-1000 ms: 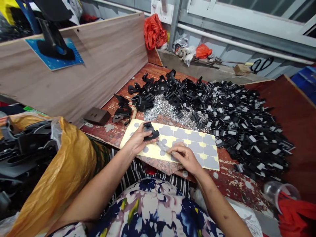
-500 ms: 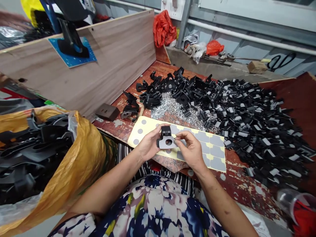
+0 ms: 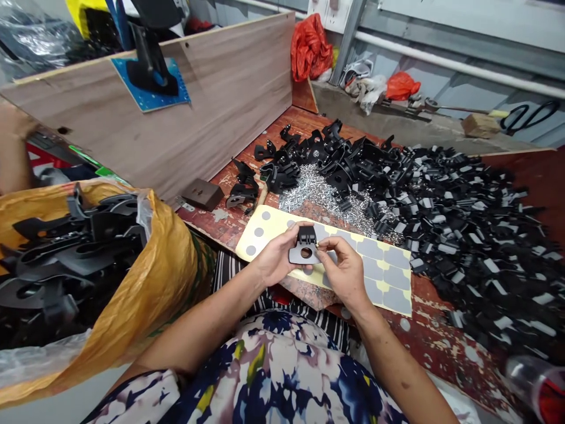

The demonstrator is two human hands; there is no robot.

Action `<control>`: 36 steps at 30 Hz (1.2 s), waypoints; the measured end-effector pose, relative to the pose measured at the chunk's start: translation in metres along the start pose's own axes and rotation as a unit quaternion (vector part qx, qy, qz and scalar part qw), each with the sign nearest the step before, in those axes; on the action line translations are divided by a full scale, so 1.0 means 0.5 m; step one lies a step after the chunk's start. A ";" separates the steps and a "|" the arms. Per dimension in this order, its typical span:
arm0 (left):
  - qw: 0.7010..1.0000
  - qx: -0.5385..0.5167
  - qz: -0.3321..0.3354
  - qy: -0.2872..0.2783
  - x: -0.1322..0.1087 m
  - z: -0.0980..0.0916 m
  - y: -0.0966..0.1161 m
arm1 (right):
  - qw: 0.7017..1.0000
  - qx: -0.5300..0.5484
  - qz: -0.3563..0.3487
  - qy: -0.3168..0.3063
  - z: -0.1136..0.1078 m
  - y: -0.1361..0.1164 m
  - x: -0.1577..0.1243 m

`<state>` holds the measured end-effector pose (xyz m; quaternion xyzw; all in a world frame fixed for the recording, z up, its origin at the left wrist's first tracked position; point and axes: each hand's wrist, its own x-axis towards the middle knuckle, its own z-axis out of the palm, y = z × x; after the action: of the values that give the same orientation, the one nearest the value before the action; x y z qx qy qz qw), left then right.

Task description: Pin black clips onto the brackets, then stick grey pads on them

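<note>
My left hand (image 3: pixel 279 257) holds a black plastic bracket (image 3: pixel 305 235) by its left side. A grey flat face with a round hole shows on the bracket's near side. My right hand (image 3: pixel 346 272) is closed in a pinch at the bracket's right edge; what lies between its fingertips is too small to make out. Beneath both hands is a pale yellow backing sheet (image 3: pixel 247 237) bearing grey stickers, round ones at the left and larger squarish ones at the right. Beyond the sheet lies a heap of small shiny metal pins (image 3: pixel 311 187).
Black brackets (image 3: pixel 348 156) are piled behind the pins, and many pieces with grey pads (image 3: pixel 477 235) cover the right. An orange sack (image 3: pixel 172 259) of black parts stands at the left. A wooden board (image 3: pixel 229 76) walls the table; another person's arm (image 3: pixel 13 141) shows beyond.
The view has shifted slightly, so the scene sits farther right. Both hands keep their hold at the bracket, which has tilted slightly. Another person's arm has come into view at the left edge.
</note>
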<state>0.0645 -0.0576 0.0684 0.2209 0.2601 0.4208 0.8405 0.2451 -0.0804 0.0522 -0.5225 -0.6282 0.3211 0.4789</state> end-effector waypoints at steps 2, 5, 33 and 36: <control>1.000 0.010 0.001 0.000 -0.003 0.003 0.000 | 0.999 -0.032 -0.025 -0.002 0.000 -0.009 0.001; 0.997 0.070 0.033 0.022 -0.002 0.012 -0.011 | 0.992 -0.096 -0.083 -0.007 0.006 -0.016 -0.001; 0.754 0.379 0.446 0.296 0.056 -0.102 0.155 | 0.892 -0.407 -0.176 -0.091 -0.081 0.069 0.318; 0.782 0.461 0.377 0.183 0.069 -0.068 0.054 | 0.966 -0.205 -0.154 -0.008 -0.054 0.015 0.229</control>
<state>0.0449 -0.0090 0.0497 0.5812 0.4685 0.5663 0.3493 0.2734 0.0294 0.0851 -0.5038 -0.7575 0.1119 0.3997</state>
